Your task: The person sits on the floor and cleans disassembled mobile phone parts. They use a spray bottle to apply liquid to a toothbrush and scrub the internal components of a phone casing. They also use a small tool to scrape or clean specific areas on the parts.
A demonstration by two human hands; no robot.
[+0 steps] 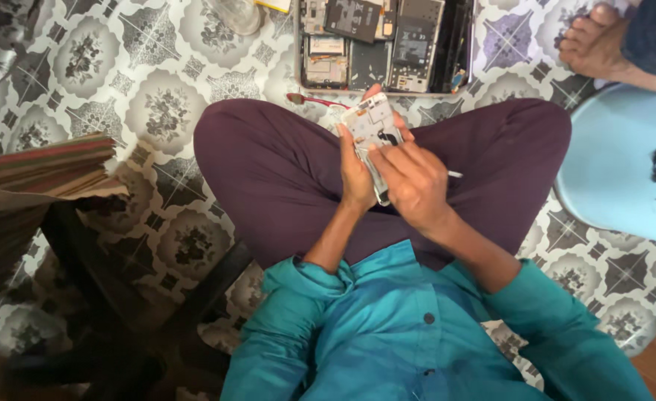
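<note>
I sit cross-legged on a patterned floor, in purple trousers and a teal shirt. My left hand [356, 172] grips an opened phone body [372, 126] from the left side, its white inner frame and circuit parts facing up. My right hand [411, 178] lies over the phone's lower half, pinching a thin metal tool [455, 174] whose tip sticks out to the right. The lower end of the phone is hidden under my right hand.
A tray [303, 44] of phone boards and parts lies on the floor ahead of my knees, with a red-handled tool [309, 99] beside it. Another person's foot [594, 44] is at top right, a light blue stool [625, 163] at right, stacked boards [38, 167] at left.
</note>
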